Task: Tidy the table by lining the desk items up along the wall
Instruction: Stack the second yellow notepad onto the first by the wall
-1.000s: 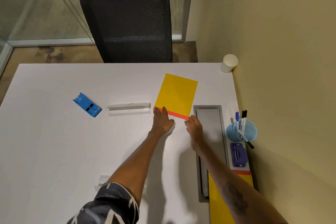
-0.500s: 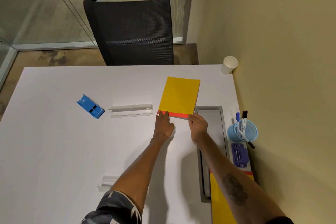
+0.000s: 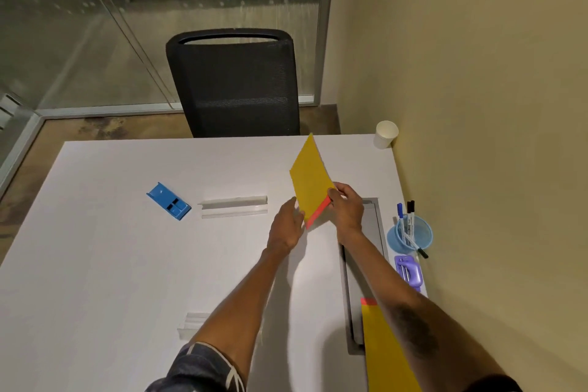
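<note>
Lots of bare white table (image 3: 95, 264) out toward 9 o'clock, plenty of room to slide stuff. Yellow pad (image 3: 310, 180) was up off the surface near the middle, tilted on edge, red strip at its lower end. Right hand (image 3: 346, 208) pinched shut on that red end, thumb on the near face. Left hand (image 3: 286, 226) was flat against the pad's lower left edge, fingers straight, more steadying than gripping.

Along the wall (image 3: 477, 105) at 3 o'clock: blue cup (image 3: 420, 237) with markers (image 3: 405, 223) standing in it, purple stapler (image 3: 409, 270) just below, second yellow pad (image 3: 385, 353) at 5 o'clock, mostly under the right forearm. Grey cable tray (image 3: 374, 223) sat between hands and cup. White paper cup (image 3: 386, 134) in the far corner at 1 o'clock.

Still out in the open: blue holder (image 3: 168, 205) at 10 o'clock, clear plastic strip (image 3: 234, 206) beside it, another clear piece (image 3: 191, 325) at 7 o'clock. Black chair (image 3: 235, 86) tucked in at 12.
</note>
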Demonstrator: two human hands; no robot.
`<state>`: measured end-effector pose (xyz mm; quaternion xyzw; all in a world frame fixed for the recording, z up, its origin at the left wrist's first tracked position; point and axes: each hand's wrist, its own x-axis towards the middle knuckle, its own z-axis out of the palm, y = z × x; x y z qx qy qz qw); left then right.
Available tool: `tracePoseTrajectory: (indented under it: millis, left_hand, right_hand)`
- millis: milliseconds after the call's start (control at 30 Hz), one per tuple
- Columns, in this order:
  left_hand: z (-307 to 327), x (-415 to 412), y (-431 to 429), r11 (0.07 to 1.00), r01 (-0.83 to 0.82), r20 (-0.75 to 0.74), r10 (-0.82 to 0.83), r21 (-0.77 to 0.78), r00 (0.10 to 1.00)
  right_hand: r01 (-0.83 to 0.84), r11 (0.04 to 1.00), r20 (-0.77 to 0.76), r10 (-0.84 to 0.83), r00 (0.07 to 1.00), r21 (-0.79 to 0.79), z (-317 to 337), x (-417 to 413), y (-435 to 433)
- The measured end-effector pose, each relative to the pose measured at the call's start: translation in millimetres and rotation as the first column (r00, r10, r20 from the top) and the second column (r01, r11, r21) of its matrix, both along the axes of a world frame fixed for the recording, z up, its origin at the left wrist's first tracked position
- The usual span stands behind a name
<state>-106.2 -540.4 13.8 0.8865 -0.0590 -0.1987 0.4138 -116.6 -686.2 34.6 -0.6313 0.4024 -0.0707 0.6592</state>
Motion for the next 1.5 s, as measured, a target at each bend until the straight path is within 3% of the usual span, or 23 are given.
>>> tracePoseTrajectory:
  millis: [200, 400, 600, 833, 1033, 1133, 1267, 1500]
  left_hand:
    - [41, -7, -1, 0.997, 0.032, 0.237, -0.048, 0.071, 0.970]
    - [66, -26, 5, 0.952, 0.090, 0.337, -0.191, 0.293, 0.922]
    - [80, -58, 18, 0.993, 0.082, 0.349, -0.108, 0.089, 0.931]
    - [89, -93, 18, 0.998, 0.066, 0.287, -0.063, 0.002, 0.956]
    - [81, -116, 18, 0.979, -0.160, 0.185, 0.181, -0.127, 0.966]
    - [77, -124, 15, 0.941, -0.267, 0.101, 0.292, -0.209, 0.951]
    - [73, -132, 12, 0.902, -0.344, -0.025, 0.350, -0.263, 0.937]
    - [59, -149, 4, 0.866, -0.430, -0.183, 0.394, -0.254, 0.901]
  right_hand:
    - [-0.078, 0.988, 0.071, 0.088, 0.994, -0.134, 41, -17, -3]
    - [-0.348, 0.867, 0.034, 0.384, 0.923, -0.356, 67, -47, -5]
    - [-0.495, 0.776, 0.008, 0.541, 0.841, -0.390, 79, -73, -8]
    - [-0.420, 0.847, 0.068, 0.464, 0.883, -0.326, 75, -108, -12]
    - [-0.276, 0.912, 0.034, 0.300, 0.953, -0.305, 62, -137, -26]
    - [-0.215, 0.952, -0.023, 0.216, 0.976, -0.218, 48, -155, -30]
    - [-0.262, 0.958, -0.141, 0.245, 0.959, -0.115, 28, -172, -34]
    - [-0.194, 0.979, -0.139, 0.201, 0.970, 0.067, 15, -193, -38]
